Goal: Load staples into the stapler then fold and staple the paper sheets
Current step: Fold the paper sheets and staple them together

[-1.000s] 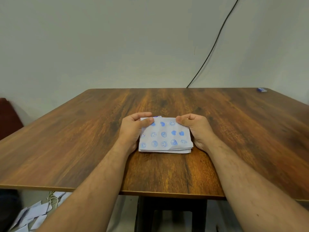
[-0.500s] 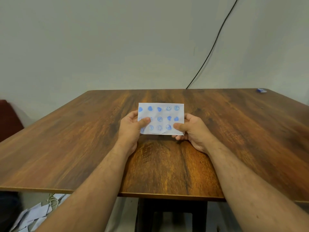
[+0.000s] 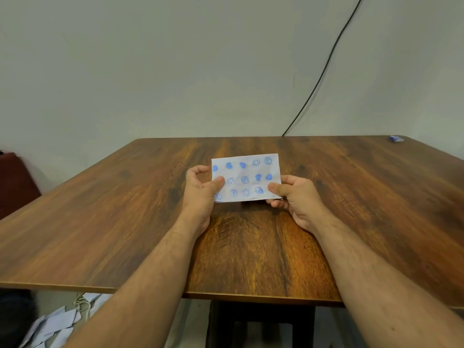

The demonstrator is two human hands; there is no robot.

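Observation:
A folded white paper (image 3: 247,175) printed with blue smileys and hearts stands lifted off the wooden table (image 3: 125,209), its printed face tilted toward me. My left hand (image 3: 200,190) pinches its lower left corner with the thumb on the front. My right hand (image 3: 293,197) pinches the lower right corner the same way, fingers behind the sheet. No stapler shows in this view. A small blue box (image 3: 396,138) lies at the table's far right corner.
A black cable (image 3: 324,71) runs down the wall to the table's back edge. Loose white paper pieces (image 3: 55,325) lie on the floor at lower left. A dark red seat (image 3: 15,182) stands to the left of the table.
The paper lay flat on the table under both hands a second ago. Both hands have raised it upright, and it has since tipped slightly with the right side a little higher.

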